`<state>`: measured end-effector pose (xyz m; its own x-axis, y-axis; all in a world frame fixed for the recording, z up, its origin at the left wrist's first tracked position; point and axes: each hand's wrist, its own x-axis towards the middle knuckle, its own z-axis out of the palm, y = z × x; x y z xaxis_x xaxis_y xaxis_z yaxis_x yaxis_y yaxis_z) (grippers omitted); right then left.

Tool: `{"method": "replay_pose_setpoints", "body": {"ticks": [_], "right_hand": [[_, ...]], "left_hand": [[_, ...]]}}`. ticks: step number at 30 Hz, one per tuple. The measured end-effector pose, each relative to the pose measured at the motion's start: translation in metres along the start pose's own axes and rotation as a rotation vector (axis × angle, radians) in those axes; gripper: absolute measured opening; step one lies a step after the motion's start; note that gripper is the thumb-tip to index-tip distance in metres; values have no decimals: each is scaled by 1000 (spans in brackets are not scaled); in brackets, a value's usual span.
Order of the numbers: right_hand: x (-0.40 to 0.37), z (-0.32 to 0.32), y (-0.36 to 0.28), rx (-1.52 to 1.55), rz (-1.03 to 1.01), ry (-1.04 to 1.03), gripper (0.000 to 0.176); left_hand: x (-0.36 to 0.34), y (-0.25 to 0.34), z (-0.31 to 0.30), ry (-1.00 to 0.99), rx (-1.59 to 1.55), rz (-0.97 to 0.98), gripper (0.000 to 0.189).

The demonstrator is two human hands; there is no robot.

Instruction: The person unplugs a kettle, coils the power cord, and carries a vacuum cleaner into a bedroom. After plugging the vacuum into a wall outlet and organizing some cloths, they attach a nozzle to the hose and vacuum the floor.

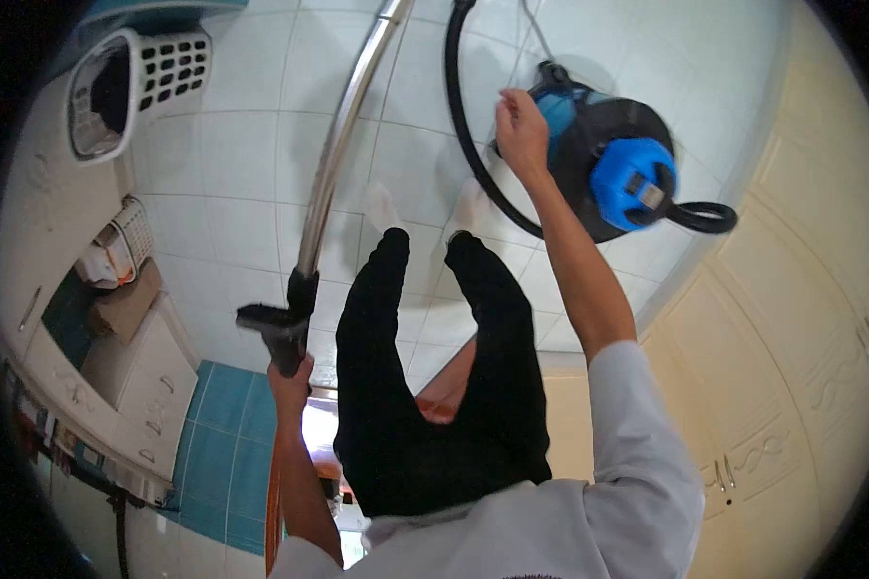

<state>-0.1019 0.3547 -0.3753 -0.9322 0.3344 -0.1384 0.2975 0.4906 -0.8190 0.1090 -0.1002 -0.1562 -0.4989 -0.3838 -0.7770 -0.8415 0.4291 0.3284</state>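
My left hand [290, 379] is wrapped around the black end piece [285, 328] of a vacuum cleaner's metal tube [343, 125]. A flat, wide part of that piece juts out to the left just above my fingers. From there the tube runs up and slightly right, past the top edge of the view. Loosely bent, with nothing visible in its fingers, my right hand [521, 135] hovers at the left side of the vacuum cleaner [628, 125], overlapping its body in this view. The cleaner is black with a bright blue top.
A black hose [462, 125] curves over the tiled floor [232, 154] between the tube and the cleaner. My feet [382, 207] stand close to it. White laundry basket [174, 72] at upper left; cream cabinets [792, 367] line the right, drawers [154, 396] the left.
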Motion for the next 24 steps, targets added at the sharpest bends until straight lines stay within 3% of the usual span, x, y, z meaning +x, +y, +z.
{"method": "replay_pose_setpoints", "body": {"ticks": [4, 6, 7, 11, 14, 16, 18, 21, 23, 24], "right_hand": [[48, 128, 120, -370, 351, -190, 61], [57, 171, 145, -352, 525, -137, 72], [56, 185, 151, -459, 569, -134, 81], [35, 202, 170, -356, 526, -205, 63], [8, 175, 135, 61, 450, -292, 43], [-20, 119, 70, 254, 571, -285, 40], [-38, 51, -17, 170, 557, -211, 48], [-74, -48, -103, 196, 520, -135, 25], [-88, -104, -123, 161, 456, -113, 23], [-94, -122, -137, 232, 449, 14, 28]], "left_hand": [[14, -48, 9, 4, -81, -224, 19], [21, -111, 6, 40, -181, -122, 23], [17, -84, 8, -26, -170, -280, 31], [13, -77, 20, 0, -186, -372, 23], [7, -80, 19, 11, -109, -436, 19], [2, -88, 15, 5, -149, -205, 18], [-14, -87, 2, -40, -189, -68, 15], [-32, -63, -33, -145, -111, -365, 13], [-32, -94, -41, -112, -97, -253, 13], [-34, -103, -47, -74, -79, -171, 14]]}}
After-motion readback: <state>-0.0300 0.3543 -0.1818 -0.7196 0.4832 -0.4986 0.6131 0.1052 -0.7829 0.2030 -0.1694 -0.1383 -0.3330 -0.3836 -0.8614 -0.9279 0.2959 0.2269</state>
